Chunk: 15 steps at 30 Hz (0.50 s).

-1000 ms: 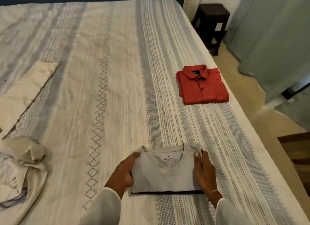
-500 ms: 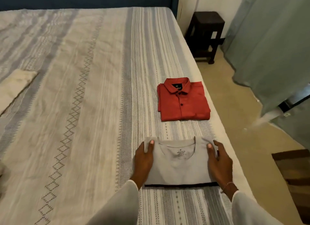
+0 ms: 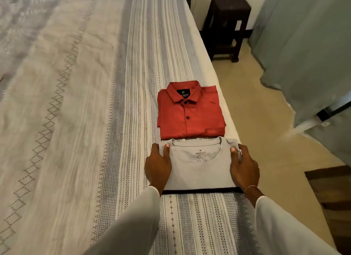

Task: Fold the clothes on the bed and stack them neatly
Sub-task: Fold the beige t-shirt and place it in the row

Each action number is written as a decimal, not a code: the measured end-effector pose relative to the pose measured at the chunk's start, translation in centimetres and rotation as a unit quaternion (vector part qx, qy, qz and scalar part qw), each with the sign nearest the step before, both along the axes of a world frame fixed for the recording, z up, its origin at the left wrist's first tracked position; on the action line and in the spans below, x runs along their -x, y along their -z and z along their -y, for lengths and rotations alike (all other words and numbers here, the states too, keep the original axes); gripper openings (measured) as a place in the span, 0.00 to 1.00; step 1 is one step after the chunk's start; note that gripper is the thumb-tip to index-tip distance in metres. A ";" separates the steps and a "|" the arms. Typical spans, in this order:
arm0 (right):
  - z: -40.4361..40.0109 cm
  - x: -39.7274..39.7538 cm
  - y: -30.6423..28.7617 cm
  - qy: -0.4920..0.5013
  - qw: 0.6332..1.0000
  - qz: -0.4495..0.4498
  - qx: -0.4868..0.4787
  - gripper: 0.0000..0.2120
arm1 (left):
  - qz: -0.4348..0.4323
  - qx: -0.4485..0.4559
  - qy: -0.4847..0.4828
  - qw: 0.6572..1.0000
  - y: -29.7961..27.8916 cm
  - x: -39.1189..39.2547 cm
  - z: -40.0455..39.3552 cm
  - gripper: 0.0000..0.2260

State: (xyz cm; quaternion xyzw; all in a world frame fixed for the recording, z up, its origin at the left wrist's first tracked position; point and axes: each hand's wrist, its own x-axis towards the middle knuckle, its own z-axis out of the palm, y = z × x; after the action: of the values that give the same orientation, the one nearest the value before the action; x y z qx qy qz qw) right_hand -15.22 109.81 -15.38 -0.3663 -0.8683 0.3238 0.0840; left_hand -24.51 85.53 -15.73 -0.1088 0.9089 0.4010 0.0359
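Squarely between both hands, folded grey T-shirt [image 3: 199, 167] on the striped bed [image 3: 76, 121], left hand [image 3: 158, 164] and right hand [image 3: 244, 166] gripping its side edges, thumbs on top, red shirt [image 3: 190, 112] just beyond.

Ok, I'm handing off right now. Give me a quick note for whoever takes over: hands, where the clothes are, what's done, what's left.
Left hand: grips the left edge of the folded grey T-shirt, thumb on top.
Right hand: grips its right edge the same way.
The grey T-shirt, with a dark layer showing under its near edge, is just in front of the folded red shirt, near the right edge of the bed; their edges meet or nearly meet.
Done: both garments are folded.
Left: set the grey T-shirt on the red shirt and square the stack. No other clothes are in view now.
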 end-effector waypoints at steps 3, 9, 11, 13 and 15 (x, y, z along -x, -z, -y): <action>0.0 0.0 -0.4 -0.018 0.998 0.046 -0.027 0.15 | 0.007 -0.003 0.010 1.000 0.1 0.1 0.2 0.18; 3.2 0.1 -3.6 -0.046 0.970 0.055 -0.230 0.24 | 0.059 -0.013 0.060 0.996 -2.6 -0.9 2.6 0.19; 5.3 0.1 -4.6 -0.121 0.958 0.019 -0.259 0.25 | 0.043 0.059 0.138 0.988 -4.2 -1.7 5.1 0.22; 8.8 0.1 -6.3 -0.218 0.943 -0.009 -0.249 0.24 | 0.026 0.113 0.211 0.971 -6.3 -2.8 8.7 0.23; 12.6 0.3 -8.7 -0.304 0.923 -0.020 -0.234 0.23 | 0.019 0.164 0.251 0.954 -8.9 -3.7 12.1 0.25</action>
State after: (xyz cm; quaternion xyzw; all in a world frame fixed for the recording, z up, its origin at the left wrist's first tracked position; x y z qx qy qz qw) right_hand -15.51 97.16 -6.68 -0.0482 -0.9871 0.1289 0.0818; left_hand -20.85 73.40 -6.78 0.1107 0.9593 0.2224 0.1346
